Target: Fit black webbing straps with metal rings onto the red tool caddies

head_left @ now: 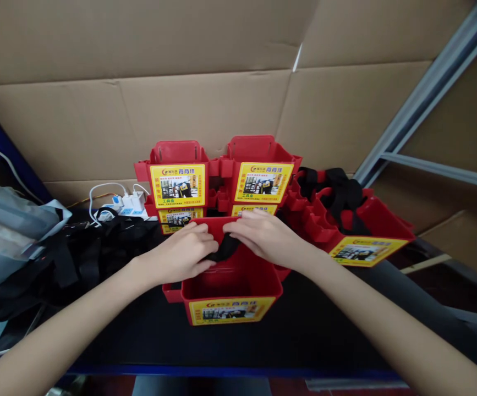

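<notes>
A red plastic tool box (pixel 232 280) with a yellow label stands on the black tabletop in front of me, its opening facing up. Over its back wall, my left hand (pixel 188 250) has its fingers curled around one side of a black strap (pixel 224 247). My right hand (pixel 263 236) pinches the same strap from the other side, close to the box's back edge. Part of the strap hangs inside the box between both hands. Whether it passes through the slots in the back wall is hidden by my fingers.
Behind stand two stacks of red tool boxes (pixel 178 184). To the right is another red box (pixel 370 220) with black straps (pixel 341 192) in it. Black webbing (pixel 73 264) is heaped at left, near a power strip (pixel 133 206) and a plastic bag (pixel 7 225). Cardboard (pixel 201 115) lines the back.
</notes>
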Demonstrator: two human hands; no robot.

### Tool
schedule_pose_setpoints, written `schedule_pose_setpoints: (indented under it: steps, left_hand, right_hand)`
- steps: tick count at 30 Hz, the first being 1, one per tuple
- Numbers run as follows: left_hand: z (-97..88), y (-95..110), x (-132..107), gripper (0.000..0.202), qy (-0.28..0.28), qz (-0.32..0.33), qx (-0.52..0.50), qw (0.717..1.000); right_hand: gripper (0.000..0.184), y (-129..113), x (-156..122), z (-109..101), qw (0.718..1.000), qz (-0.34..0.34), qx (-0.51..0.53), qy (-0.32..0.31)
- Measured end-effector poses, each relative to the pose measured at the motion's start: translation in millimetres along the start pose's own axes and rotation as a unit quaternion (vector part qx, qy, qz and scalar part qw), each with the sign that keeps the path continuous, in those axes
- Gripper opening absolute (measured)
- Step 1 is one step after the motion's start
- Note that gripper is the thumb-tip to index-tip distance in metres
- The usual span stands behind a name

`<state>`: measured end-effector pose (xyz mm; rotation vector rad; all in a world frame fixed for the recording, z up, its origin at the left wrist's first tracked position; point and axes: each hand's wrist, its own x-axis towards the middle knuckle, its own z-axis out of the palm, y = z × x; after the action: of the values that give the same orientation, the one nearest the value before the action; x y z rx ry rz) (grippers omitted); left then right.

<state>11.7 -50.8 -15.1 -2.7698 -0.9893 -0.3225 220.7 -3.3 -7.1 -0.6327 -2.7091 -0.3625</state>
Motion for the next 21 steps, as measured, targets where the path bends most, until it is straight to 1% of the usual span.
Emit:
schedule_pose_setpoints:
  steps: [1,2,4,5,6,7,10,14,18,21]
  left_hand:
    - [1.9,-4,-3,0.009,0.025,0.017,-0.051,0.998]
    - [3.4,-8,-7,0.014,0.059,0.020,-0.095,0.994]
    - [5.4,-15,-15,0.024,0.138,-0.001,-0.148,0.979]
    - [5.9,-17,-17,0.026,0.165,-0.008,-0.165,0.972]
    - [5.8,-18,-19,0.025,0.177,-0.010,-0.180,0.968]
    - [5.3,-19,-19,0.023,0.174,-0.007,-0.194,0.965]
    - [1.5,-17,-16,0.019,0.136,-0.012,-0.201,0.970]
    - [-3.7,-17,-12,0.025,0.138,-0.059,-0.139,0.979]
    - [-6.2,-22,-10,0.027,0.118,-0.074,-0.137,0.981]
    - [-8.1,-28,-9,0.029,0.101,-0.066,-0.141,0.983]
  right_hand:
    - [0.026,-1,-1,1,1.000,-0.003,0.002,-0.003]
    - [0.027,-2,-2,1,1.000,-0.007,0.007,-0.008]
    - [0.028,-2,-4,-2,0.999,-0.018,0.036,-0.020]
    - [0.028,-1,-6,-3,0.998,-0.025,0.056,-0.027]
    - [0.028,0,-7,-4,0.996,-0.033,0.078,-0.032]
    - [0.027,1,-8,-5,0.994,-0.038,0.097,-0.034]
    - [0.028,5,-11,-3,0.991,-0.028,0.126,-0.026]
    - [0.024,4,-10,-1,0.994,-0.010,0.106,-0.011]
    - [0.023,-1,-2,-4,0.995,-0.027,0.087,0.036]
    - [0.025,-1,7,-2,0.993,-0.045,0.108,0.018]
